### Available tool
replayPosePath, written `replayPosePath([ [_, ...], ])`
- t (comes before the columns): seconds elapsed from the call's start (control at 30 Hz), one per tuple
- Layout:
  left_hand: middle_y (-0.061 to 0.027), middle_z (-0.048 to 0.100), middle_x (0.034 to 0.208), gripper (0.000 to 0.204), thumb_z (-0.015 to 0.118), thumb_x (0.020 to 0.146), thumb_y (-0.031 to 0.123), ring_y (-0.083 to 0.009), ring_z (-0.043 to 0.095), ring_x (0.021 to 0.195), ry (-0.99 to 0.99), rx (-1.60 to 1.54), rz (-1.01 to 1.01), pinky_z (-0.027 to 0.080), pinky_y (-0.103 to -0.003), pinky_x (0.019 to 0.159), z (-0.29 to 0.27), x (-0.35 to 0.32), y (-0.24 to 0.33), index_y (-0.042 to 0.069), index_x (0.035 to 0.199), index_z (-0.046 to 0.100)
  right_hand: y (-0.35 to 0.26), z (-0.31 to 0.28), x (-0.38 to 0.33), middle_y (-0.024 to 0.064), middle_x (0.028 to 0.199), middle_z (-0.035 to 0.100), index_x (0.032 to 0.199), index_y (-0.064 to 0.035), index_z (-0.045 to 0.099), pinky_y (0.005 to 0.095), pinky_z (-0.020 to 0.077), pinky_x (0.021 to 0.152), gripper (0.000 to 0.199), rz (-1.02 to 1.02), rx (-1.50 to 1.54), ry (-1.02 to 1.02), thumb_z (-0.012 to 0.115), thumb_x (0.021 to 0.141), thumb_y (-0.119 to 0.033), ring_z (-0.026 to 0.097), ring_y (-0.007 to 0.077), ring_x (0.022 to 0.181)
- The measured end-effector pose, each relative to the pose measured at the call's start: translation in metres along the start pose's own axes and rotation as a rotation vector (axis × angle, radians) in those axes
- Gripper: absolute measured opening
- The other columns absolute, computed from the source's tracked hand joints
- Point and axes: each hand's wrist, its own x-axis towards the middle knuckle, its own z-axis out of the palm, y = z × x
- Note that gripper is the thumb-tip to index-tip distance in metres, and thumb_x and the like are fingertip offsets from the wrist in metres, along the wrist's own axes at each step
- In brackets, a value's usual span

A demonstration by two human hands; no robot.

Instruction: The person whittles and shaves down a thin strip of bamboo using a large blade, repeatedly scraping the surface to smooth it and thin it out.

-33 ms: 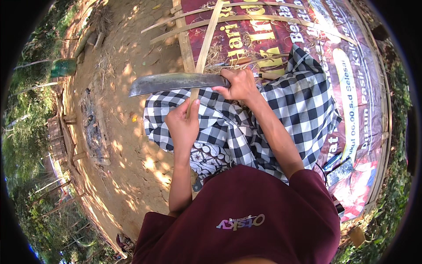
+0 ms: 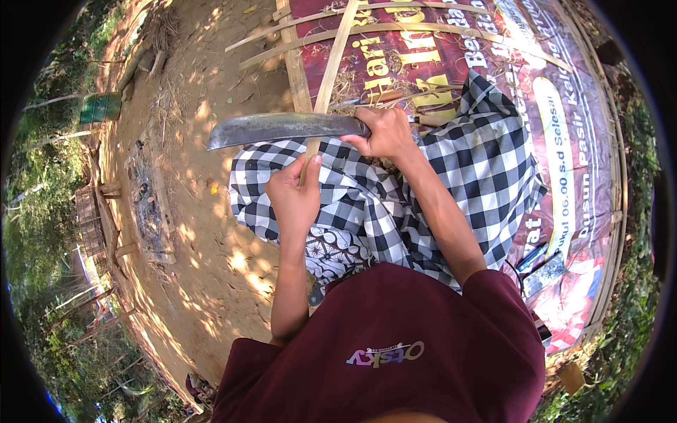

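My right hand (image 2: pixel 386 134) is closed round the handle of a machete (image 2: pixel 275 127), its broad dark blade pointing left. The blade lies across a pale, flat strip of wood or bamboo (image 2: pixel 334 63), covering a short stretch of it. Below the blade, my left hand (image 2: pixel 293 201) pinches the strip's near end, thumb on top. From there the strip slants away, up and slightly right. Black-and-white checked cloth (image 2: pixel 472 176) covers my lap under both hands.
Two long thin strips (image 2: pixel 395 28) cross a wooden bar (image 2: pixel 293 63) at the far side. Curly shavings (image 2: pixel 345 70) litter a printed red banner (image 2: pixel 486 53). Dark slim tools (image 2: pixel 532 257) lie at right. Bare earth (image 2: pixel 204 233) spreads left, with a green container (image 2: pixel 101 108) beyond.
The machete blade has shifted very slightly away from me along the strip. My left hand keeps its place on the strip's near end.
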Motion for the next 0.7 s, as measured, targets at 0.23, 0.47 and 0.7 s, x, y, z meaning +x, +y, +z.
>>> replayPosePath([
  [0.23,0.0093,0.044,0.06,0.017,0.066,0.091,0.012,0.0009,0.031,0.052,0.224,0.006,-0.302,0.021,-0.02,0.045,-0.116,-0.071,-0.058,-0.004,0.096,0.07,0.155,-0.058,0.039,0.0076,0.055,0.052,0.069,0.0002,0.056,0.031,0.0419,0.043,0.061,1.15,0.707,0.66,0.042,0.096,-0.053,0.051,0.0179,0.045],
  [0.47,0.0095,0.046,0.062,0.021,0.066,0.09,0.01,0.0013,0.033,0.052,0.219,-0.073,-0.236,0.022,-0.019,0.045,-0.092,-0.048,-0.056,-0.005,0.104,0.068,0.062,-0.036,0.03,0.0029,0.049,0.045,0.076,0.0022,0.062,0.0317,0.0339,0.043,0.052,0.567,0.484,0.187,0.053,0.094,-0.046,0.043,0.0099,0.045],
  [0.7,0.0101,0.047,0.066,0.024,0.065,0.09,0.008,0.0018,0.035,0.056,0.036,-0.164,-0.159,0.025,-0.017,0.047,-0.038,-0.025,-0.026,-0.005,0.111,0.067,-0.035,-0.026,0.01,0.0107,0.05,0.053,0.077,-0.0044,0.065,0.0384,0.0459,0.048,0.041,0.149,0.43,-0.122,0.066,0.081,-0.046,0.059,0.0306,0.048],
])
